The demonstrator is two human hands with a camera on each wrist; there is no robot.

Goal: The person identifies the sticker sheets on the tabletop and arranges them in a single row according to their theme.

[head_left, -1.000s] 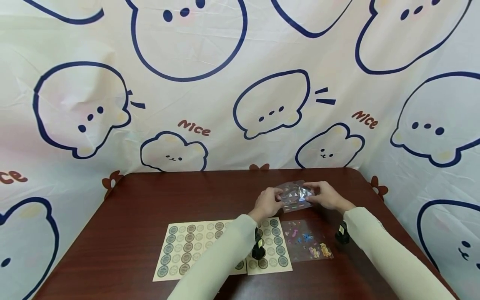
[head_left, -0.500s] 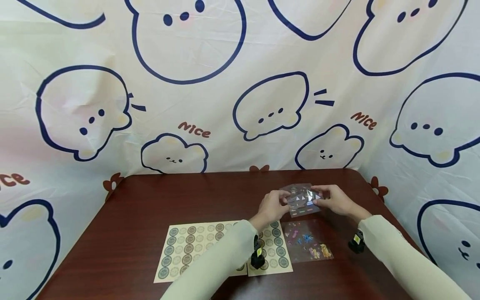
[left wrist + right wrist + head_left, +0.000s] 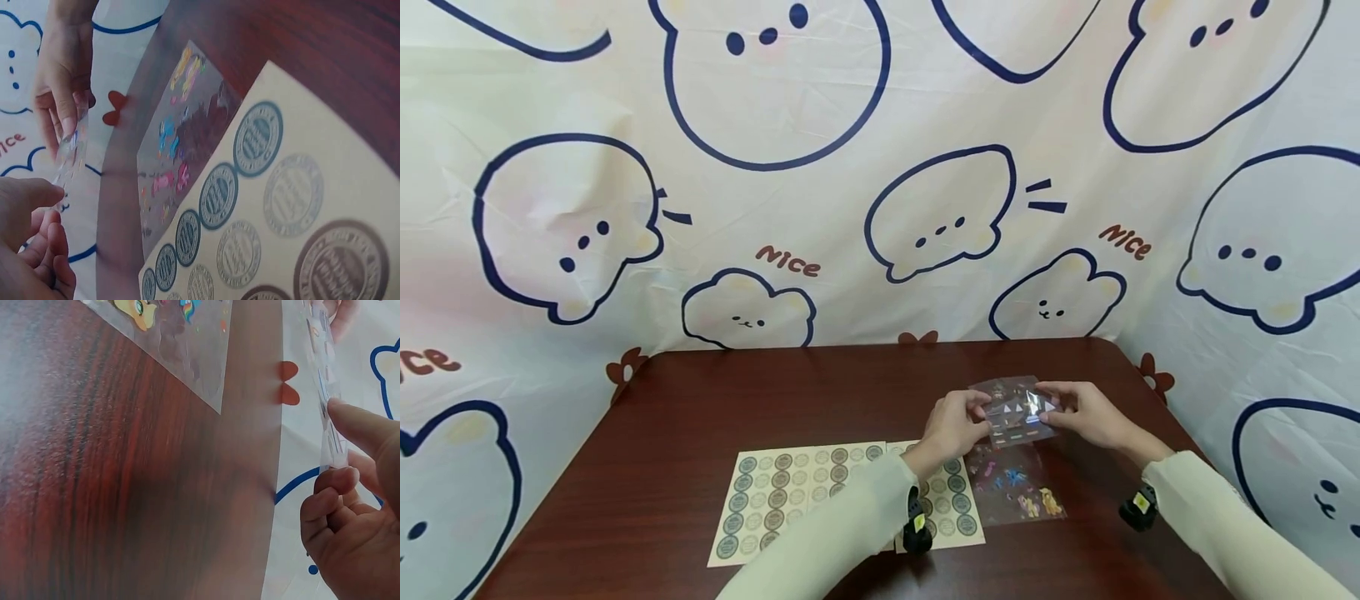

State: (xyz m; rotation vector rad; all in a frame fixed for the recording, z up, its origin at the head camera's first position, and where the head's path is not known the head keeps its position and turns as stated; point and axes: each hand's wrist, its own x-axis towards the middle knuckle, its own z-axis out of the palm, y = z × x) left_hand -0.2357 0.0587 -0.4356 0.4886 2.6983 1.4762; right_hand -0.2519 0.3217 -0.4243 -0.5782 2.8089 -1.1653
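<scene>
A clear sticker sheet [image 3: 1017, 408] with small shiny shapes is stretched between both hands, raised above the table. My left hand [image 3: 951, 425] pinches its left edge between thumb and fingers. On the opposite edge, my right hand [image 3: 1092, 415] has a similar pinch, thumb on the near face in the right wrist view. Seen from the right wrist, the held sheet [image 3: 325, 381] is nearly edge-on. Below it lies another transparent sticker sheet [image 3: 1011, 500] with colourful pony stickers, its far edge overlapped by the held one in the head view.
Cream sheets of round seal stickers [image 3: 797, 475] lie left of the pony sheet, partly hidden under my left forearm. The dark wooden table [image 3: 775, 392] reaches back to a cloth backdrop [image 3: 940, 317] with cartoon drawings. Each wrist wears a small black device [image 3: 1138, 508].
Both hands have moved right and a little toward me, carrying the clear sticker sheet, which now overlaps the far edge of the pony sheet. The sheets on the table have stayed put.
</scene>
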